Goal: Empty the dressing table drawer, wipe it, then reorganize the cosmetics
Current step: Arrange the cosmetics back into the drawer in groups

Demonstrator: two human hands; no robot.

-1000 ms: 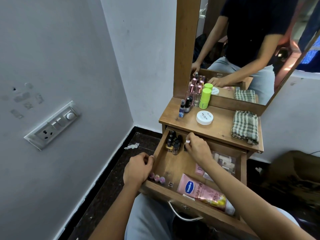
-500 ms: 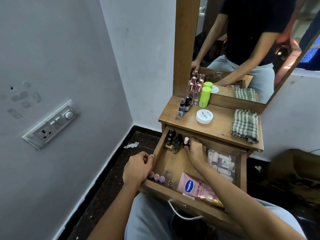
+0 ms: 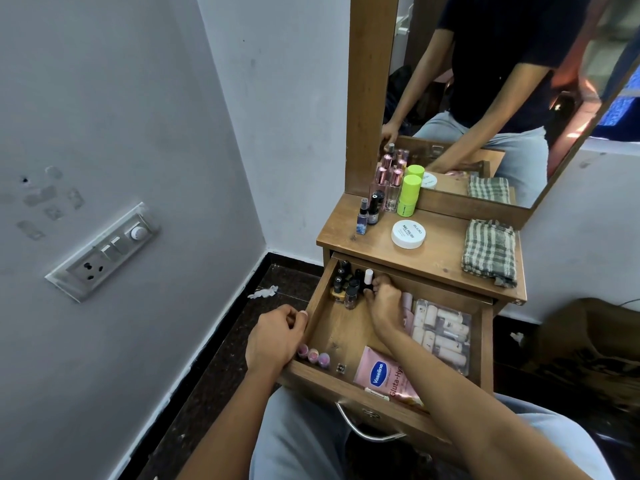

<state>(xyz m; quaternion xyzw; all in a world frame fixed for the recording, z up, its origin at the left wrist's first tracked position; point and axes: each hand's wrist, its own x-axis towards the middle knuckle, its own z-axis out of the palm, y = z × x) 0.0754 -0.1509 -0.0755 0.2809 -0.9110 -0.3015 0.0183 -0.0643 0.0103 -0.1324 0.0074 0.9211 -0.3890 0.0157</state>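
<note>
now, the left hand (image 3: 277, 336) curls over the left wall of the drawer (image 3: 317, 306), likely steadying it while it hangs open. the right hand (image 3: 384, 299) reaches deep into the back left corner, wrist dipped, fingers pinching a white-capped bottle (image 3: 369, 276) upright beside the dark nail polish bottles (image 3: 343, 282), apparently grouping like with like.

Pale walls (image 3: 104, 98), a switchboard (image 3: 104, 251), dark speckled floor (image 3: 214, 358), wood-framed mirror (image 3: 372, 98)
</note>
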